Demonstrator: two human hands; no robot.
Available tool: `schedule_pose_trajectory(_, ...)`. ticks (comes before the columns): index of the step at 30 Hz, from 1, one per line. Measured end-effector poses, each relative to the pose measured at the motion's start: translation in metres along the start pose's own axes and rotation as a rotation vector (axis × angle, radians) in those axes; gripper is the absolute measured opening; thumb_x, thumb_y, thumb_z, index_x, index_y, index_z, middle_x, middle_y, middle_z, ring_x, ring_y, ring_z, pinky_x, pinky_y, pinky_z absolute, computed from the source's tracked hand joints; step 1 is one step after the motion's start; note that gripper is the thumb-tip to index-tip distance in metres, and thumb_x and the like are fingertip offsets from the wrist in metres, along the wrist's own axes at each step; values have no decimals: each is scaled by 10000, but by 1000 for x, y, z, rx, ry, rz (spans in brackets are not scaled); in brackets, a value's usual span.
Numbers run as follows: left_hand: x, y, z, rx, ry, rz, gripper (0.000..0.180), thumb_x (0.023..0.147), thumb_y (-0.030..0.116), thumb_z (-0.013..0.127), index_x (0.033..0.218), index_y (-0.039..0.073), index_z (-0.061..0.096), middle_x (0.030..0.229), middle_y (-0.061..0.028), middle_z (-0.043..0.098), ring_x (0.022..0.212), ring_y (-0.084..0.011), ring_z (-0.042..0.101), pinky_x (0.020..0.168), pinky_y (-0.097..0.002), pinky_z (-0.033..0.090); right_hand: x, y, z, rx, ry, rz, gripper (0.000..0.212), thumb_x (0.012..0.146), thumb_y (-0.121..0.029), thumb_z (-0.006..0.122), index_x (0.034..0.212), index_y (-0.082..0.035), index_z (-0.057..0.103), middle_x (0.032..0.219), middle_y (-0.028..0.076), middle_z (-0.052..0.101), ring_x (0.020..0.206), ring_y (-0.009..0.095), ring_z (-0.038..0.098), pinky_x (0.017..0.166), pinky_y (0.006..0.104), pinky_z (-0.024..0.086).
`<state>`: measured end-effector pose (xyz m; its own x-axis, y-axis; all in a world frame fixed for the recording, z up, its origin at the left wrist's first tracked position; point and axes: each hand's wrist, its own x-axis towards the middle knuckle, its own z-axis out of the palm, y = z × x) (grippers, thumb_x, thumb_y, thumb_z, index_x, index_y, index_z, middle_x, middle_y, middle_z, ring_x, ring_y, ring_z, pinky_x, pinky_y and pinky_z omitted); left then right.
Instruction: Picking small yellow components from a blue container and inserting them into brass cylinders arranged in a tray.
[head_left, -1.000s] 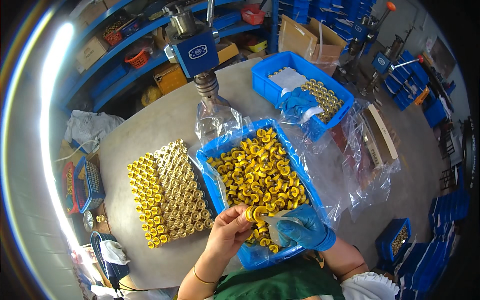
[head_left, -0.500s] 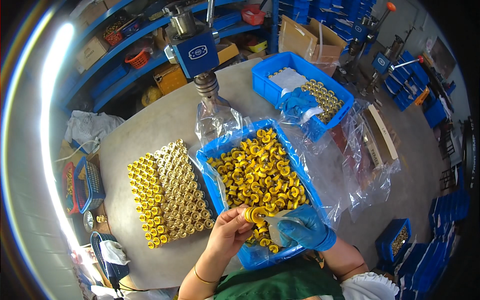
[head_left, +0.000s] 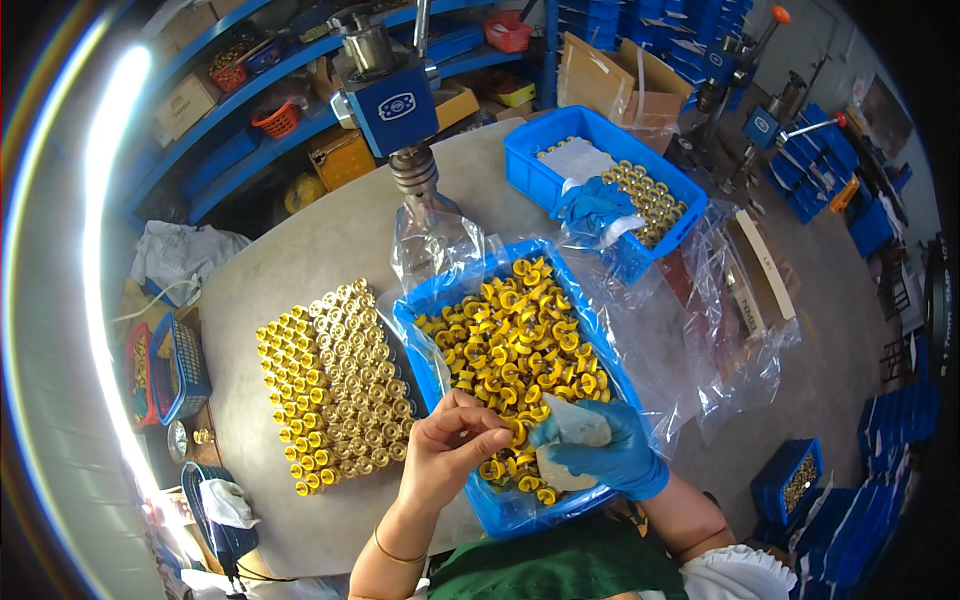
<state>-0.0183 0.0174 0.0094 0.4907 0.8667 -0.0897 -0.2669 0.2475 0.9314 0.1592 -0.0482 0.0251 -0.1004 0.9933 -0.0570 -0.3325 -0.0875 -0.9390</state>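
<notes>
My bare left hand (head_left: 452, 447) is over the near left part of a blue bin (head_left: 417, 357). Its thumb and fingers curl together in a pinch, and what they hold, if anything, I cannot make out. Heaped in the bin are yellow grooved wheel-like parts (head_left: 520, 345) with small metal centres. My right hand (head_left: 622, 455), in a blue glove, is closed round a whitish cloth (head_left: 578, 424) at the bin's near right. A yellow part shows between the two hands; whether one of them touches it, I cannot tell.
Rows of yellow and brass-coloured parts (head_left: 345, 385) stand on the grey table (head_left: 235, 345) at left. A blue press (head_left: 395, 110) rises behind the bin. Another blue bin (head_left: 525, 165) holds parts and a blue glove. Clear plastic film (head_left: 690, 330) lies at right.
My left hand has drawn slightly up and left, and the yellow wheel it pinched is no longer plainly seen in its fingers. The cloth in my right hand has shifted upward.
</notes>
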Motion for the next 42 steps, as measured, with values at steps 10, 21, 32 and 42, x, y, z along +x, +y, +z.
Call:
schedule_pose_trajectory(10,-7,-3,22,259,100,229,234,591,50,739,765,23,584,721,39,371,532,-24,292,448,-164,230,7,-10,5,14,110,105,370,734,-57,619,1085,-8,511,992,35,566,858,78,521,742,221,436)
schedule_pose_trajectory(21,-3,-12,22,291,152,301,133,664,-7,670,769,10,589,767,10,393,572,-38,354,475,-159,289,8,-1,15,-3,188,-85,333,754,-37,594,1077,-4,519,981,37,577,827,70,533,729,210,436)
schedule_pose_trajectory(32,0,-19,4,-168,68,86,88,717,-20,610,797,4,581,826,-5,435,735,-82,442,670,-195,374,-5,-8,-4,-134,-92,70,291,854,-241,466,717,-15,587,547,24,558,426,61,480,408,200,371)
schedule_pose_trajectory(42,0,-18,2,-250,-33,23,56,761,17,561,806,-17,567,826,-14,434,603,-65,421,461,-160,298,-7,-3,-6,-44,-70,117,217,846,-194,488,859,-7,598,567,5,556,466,44,489,431,183,387)
